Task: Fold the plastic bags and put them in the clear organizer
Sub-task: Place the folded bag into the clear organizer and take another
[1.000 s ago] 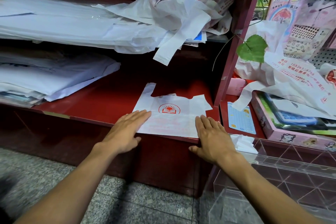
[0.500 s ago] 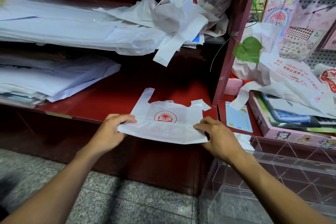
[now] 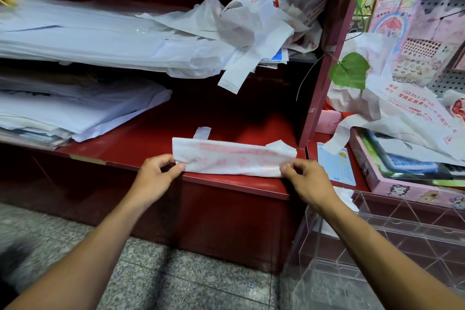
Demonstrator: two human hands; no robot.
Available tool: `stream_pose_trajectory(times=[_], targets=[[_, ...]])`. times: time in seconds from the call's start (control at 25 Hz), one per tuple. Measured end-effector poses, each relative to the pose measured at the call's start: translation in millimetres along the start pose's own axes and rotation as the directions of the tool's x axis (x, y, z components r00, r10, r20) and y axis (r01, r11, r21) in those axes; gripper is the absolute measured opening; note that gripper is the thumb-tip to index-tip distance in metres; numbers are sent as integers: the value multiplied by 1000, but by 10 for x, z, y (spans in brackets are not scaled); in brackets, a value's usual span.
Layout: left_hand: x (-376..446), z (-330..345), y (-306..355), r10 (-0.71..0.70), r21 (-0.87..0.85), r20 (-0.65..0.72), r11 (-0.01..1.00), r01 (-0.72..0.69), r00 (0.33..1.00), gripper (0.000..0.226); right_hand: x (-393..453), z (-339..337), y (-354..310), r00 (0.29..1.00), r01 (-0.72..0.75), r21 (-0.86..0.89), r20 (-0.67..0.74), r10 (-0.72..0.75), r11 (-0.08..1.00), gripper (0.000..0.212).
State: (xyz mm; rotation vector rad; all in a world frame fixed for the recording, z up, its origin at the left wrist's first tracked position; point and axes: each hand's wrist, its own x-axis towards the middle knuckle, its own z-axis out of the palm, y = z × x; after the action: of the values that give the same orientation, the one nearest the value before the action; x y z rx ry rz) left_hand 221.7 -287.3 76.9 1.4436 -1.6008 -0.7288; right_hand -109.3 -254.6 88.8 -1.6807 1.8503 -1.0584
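- Since half a second ago, white plastic bag (image 3: 234, 160) goes from flat with sun-and-book logo up to folded in half lengthwise, now a long strip with red print showing through; both hands shift from bag's near corners to strip's two ends
- Left hand (image 3: 156, 178) pinches left end between thumb and fingers; right hand (image 3: 305, 180) pinches right end the same way
- Strip sits at front edge of red shelf (image 3: 141, 143), one handle (image 3: 202, 132) poking out behind the fold
- Risk: thin slippery film, fold likely springs open if either pinch loosens; crease not pressed down yet
- Risk: handle and right flap stick out uneven, so next fold may come out lopsided and bulky for a cell
- Risk: strip lies right at the shelf lip, could slide off to floor (image 3: 176, 282)
- Clear organizer (image 3: 392, 241) at lower right, on the floor beside shelf, diagonal dividers; something white near its top left corner, cannot tell if inside; cells otherwise look unfilled
- Pink box (image 3: 412, 191) to the right holds what looks like a calculator, loose printed bags draped over it
- Upper shelf carries a heap of unfolded bags (image 3: 251, 25)
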Motion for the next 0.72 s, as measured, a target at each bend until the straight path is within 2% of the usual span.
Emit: stream_pose_trajectory(times=[0.08, 0.12, 0.24, 0.32, 0.44, 0.56, 0.64, 0.68, 0.72], targets=[[29, 17, -11, -52, 47, -22, 997, 53, 998, 33, 52, 34, -35, 996, -77, 14, -53, 78, 997, 40], [47, 32, -9, -72, 66, -36, 995, 74, 997, 38, 67, 51, -53, 992, -106, 5, -72, 106, 994, 42], [87, 104, 25, -89, 110, -107, 989, 101, 990, 24, 84, 84, -91, 984, -150, -20, -105, 147, 989, 40], [107, 129, 52, -80, 150, -160, 983, 104, 984, 11, 97, 103, -85, 982, -166, -72, -108, 158, 983, 31], [138, 145, 63, -84, 171, -186, 978, 116, 979, 18, 118, 124, -67, 979, -187, -122, -110, 174, 975, 10], [122, 166, 69, -46, 304, -168, 948, 96, 985, 19, 100, 126, -94, 979, -192, -185, -111, 173, 964, 20], [113, 188, 81, 62, 481, -146, 877, 16, 987, 27, 64, 141, -167, 979, -113, -289, -194, 57, 951, 17], [115, 208, 106, 145, 556, -96, 828, -68, 985, 34, 45, 154, -206, 972, -20, -385, -224, -73, 923, 19], [116, 238, 149, 203, 598, -3, 785, -161, 979, 44, 30, 179, -244, 960, 93, -475, -191, -205, 875, 26]])
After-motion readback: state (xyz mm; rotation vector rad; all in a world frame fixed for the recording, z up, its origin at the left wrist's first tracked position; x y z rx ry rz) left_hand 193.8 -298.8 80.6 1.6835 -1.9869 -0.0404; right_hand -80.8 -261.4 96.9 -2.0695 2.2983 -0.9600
